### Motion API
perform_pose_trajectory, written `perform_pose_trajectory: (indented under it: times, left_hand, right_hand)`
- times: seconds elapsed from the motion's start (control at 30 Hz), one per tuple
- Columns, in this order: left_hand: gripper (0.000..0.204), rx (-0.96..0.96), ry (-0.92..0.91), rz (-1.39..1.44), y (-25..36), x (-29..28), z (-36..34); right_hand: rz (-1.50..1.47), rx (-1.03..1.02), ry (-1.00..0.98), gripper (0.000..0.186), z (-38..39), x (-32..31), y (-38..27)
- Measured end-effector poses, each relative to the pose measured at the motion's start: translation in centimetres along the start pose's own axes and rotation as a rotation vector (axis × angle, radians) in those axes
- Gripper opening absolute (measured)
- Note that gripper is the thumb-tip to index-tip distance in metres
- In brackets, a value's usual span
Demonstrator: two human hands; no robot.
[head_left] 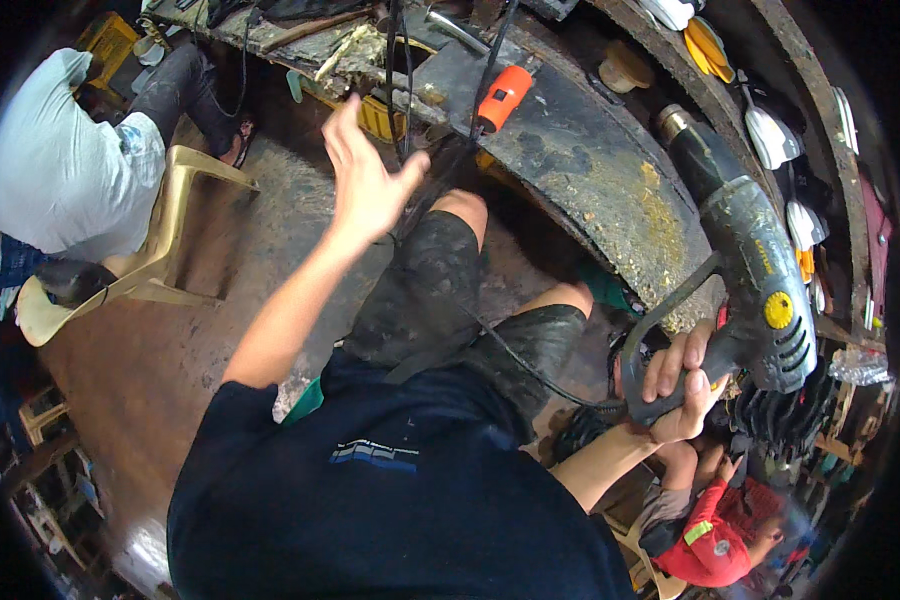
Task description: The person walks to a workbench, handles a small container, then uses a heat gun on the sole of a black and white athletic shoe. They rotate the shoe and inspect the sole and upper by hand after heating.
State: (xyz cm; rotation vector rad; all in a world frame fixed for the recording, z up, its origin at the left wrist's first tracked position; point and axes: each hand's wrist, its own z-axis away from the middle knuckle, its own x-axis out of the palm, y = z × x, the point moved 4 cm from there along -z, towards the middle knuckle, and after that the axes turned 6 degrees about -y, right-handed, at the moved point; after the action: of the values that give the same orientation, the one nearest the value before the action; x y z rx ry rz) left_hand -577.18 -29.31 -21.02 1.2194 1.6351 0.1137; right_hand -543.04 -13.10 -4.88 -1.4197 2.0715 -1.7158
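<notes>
Heat gun [752, 245]: held in the air by the right end of the surface [580, 170], its nozzle [676, 126] turned toward the surface's back edge; the height between them cannot be judged.
Right hand [682, 375]: wrapped around the gun's grip, fingers curled and thumb closing from below.
Left hand [363, 190]: grasping nothing, fingers spread, raised near the front edge of the surface toward its left end, just beside hanging black cables [406, 80].
Gun's cord [540, 377]: slack, crossing before the seated person's lap to the base of the grip.
Orange tool [506, 98]: lying by the front edge of the surface, apart from both hands.
Step in hand: apparently handling the gun, with no workpiece in either hand; whether it is switched on cannot be told.
Next move: would call for a firm grip, a slack cord and the nozzle kept away from the bare left hand.
Gun markings: small lettering along the dark body, left uncopied; the round yellow dial [778, 310] has marks too fine to read.
Shirt print: a small white and blue printed patch on the dark shirt [400, 530], also left uncopied.
</notes>
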Motion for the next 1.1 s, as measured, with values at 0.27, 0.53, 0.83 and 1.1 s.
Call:
perform_pose_trajectory:
  times: [0.27, 0.53, 0.83, 1.1]
  left_hand:
    - [0.011, -0.701, -0.370, 0.922, -4.4, 0.0, 13.8]
    - [0.019, -0.878, -0.210, 0.867, -9.4, -2.8, 13.9]
    - [0.031, -1.058, -0.205, 1.066, -10.0, -1.2, 12.9]
    - [0.025, -0.843, -0.376, 1.193, -6.5, 0.0, 15.3]
  right_hand:
    - [-0.022, -0.016, -0.072, 0.062, -0.6, 0.8, 0.2]
    - [0.061, -0.169, -0.190, 0.038, -3.3, 2.4, -6.9]
    - [0.332, -0.075, -0.189, 0.043, -1.5, 1.6, -14.5]
    - [0.055, -0.062, -0.123, 0.028, -0.7, 0.2, -11.7]
